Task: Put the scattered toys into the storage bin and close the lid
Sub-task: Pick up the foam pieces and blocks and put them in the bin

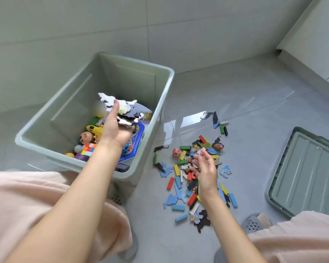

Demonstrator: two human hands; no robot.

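Observation:
A pale green storage bin (46,109) stands open on the floor at the left, with a yellow toy plane (93,129), a colourful cube (87,149) and other toys inside. My left hand (116,128) is over the bin and grips a stack of flat puzzle pieces (125,111). My right hand (205,169) hovers low over a scattered pile of coloured blocks and puzzle pieces (190,179) on the floor, fingers spread and holding nothing. The bin's green lid (308,175) lies flat on the floor at the right.
Grey glossy floor tiles surround the pile. My knees in pink fabric (27,202) frame the bottom of the view. A grey slipper (253,224) sits near the lid's front corner. A wall base (292,54) runs along the far right.

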